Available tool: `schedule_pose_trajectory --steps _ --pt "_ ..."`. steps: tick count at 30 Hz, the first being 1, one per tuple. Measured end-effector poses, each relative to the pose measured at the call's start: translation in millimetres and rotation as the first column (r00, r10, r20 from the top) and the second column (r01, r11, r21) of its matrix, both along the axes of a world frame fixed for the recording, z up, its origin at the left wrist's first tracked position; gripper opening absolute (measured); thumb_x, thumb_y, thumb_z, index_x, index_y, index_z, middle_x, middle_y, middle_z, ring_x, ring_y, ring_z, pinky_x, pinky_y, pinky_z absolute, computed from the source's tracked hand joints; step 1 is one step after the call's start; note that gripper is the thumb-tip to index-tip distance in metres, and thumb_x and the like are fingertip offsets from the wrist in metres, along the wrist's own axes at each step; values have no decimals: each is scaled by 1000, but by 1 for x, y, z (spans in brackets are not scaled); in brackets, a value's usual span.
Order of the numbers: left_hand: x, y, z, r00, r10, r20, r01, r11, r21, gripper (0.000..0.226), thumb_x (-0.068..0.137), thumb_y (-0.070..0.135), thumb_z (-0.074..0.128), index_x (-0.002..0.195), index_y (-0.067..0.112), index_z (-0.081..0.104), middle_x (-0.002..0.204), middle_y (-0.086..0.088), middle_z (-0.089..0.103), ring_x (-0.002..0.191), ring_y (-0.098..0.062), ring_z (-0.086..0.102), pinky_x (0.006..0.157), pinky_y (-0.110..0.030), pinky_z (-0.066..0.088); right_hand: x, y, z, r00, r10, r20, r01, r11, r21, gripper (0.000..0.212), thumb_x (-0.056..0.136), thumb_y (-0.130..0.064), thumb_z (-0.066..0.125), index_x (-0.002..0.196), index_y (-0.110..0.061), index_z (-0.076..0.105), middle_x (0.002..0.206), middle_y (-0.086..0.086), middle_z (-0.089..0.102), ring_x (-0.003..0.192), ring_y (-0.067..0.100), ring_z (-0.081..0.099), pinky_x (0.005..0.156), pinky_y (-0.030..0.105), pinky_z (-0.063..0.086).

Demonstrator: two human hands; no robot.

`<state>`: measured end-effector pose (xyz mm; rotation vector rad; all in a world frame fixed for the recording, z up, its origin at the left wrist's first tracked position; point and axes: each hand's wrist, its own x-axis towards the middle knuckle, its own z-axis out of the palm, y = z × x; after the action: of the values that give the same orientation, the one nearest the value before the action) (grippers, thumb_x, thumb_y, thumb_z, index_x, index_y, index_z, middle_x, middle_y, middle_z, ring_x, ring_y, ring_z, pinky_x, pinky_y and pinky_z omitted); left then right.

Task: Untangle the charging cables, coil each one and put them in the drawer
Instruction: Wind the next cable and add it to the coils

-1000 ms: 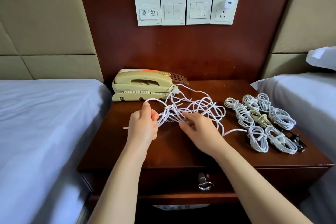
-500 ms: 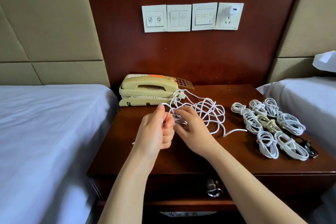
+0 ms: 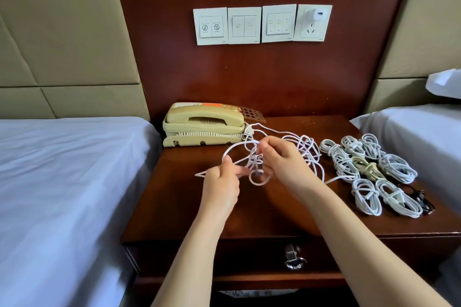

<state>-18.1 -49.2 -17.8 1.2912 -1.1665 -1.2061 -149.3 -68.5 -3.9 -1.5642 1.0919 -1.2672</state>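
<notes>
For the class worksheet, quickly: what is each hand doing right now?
The left hand pinches a strand of the white cable.
The right hand grips the tangled part of it.

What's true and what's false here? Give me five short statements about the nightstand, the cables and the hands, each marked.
1. The left hand and the right hand both hold the tangled white charging cable. True.
2. The beige corded telephone sits at the dark wooden nightstand's right edge. False: it sits back left.
3. A group of coiled white cables lies on the nightstand's right side. True.
4. The drawer is pulled open. False: it is closed.
5. The white wall socket is empty. False: a white charger block is plugged in.
</notes>
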Motion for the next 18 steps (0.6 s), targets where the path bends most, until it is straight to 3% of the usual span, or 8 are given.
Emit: schedule_pose_trajectory --steps 2,5,7,8,10,13,16,18 --pt "-4 1 3 1000 11 -29 -12 999 -49 54 104 30 23 76 15 68 33 12 28 28 -3 25 33 -15 22 -4 2 2 999 33 27 -35 996 84 28 103 -14 33 83 -7 52 49 -6 24 41 6 21 38 17 25" --pt "-5 3 3 997 16 80 -11 998 -59 54 103 31 24 88 10 71 33 3 36 32 -13 35 39 -23 30 -13 4 3 995 101 27 -104 976 192 27 104 -17 34 88 -7 54 52 -5 23 43 7 17 36 16 18" --pt "0 2 1 967 86 240 -68 994 -82 53 103 32 25 95 6 71 51 -10 54 53 -30 52 57 -40 45 -18 7 6 987 159 40 -164 954 251 26 103 -17 35 91 -7 56 52 -6 25 43 6 18 35 15 19" --pt "3 1 0 934 126 335 -95 990 -107 52 102 32 25 93 7 69 62 -11 59 63 -30 54 68 -41 46 -21 10 8 980 192 45 -197 941 274 26 103 -17 36 93 -6 57 53 -6 25 43 6 18 36 15 19" --pt "7 -2 -4 880 172 443 -123 983 -138 48 103 32 24 91 10 65 73 -7 59 69 -21 53 71 -38 43 -28 15 13 969 243 36 -241 918 316 25 102 -18 39 97 -5 59 56 -4 25 46 7 18 36 15 19" --pt "10 -6 -7 856 184 483 -137 982 -132 49 103 32 24 100 8 67 81 -5 60 74 -16 52 72 -29 37 -41 21 17 958 287 -27 -259 897 358 26 101 -20 43 95 -1 61 57 -2 27 46 7 19 36 15 18" --pt "11 -8 -9 828 200 524 -136 978 -158 48 103 31 23 91 9 64 78 -2 58 80 -19 52 76 -32 38 -55 27 16 954 291 -68 -248 897 366 29 98 -23 47 78 -5 59 57 0 34 45 8 25 41 18 29" --pt "11 -11 -11 821 211 530 -143 976 -166 51 103 31 23 98 8 68 88 -3 63 83 -18 51 76 -28 36 -64 28 13 965 235 -115 -191 933 306 32 96 -23 51 67 -11 55 55 -1 41 47 10 38 58 24 43"
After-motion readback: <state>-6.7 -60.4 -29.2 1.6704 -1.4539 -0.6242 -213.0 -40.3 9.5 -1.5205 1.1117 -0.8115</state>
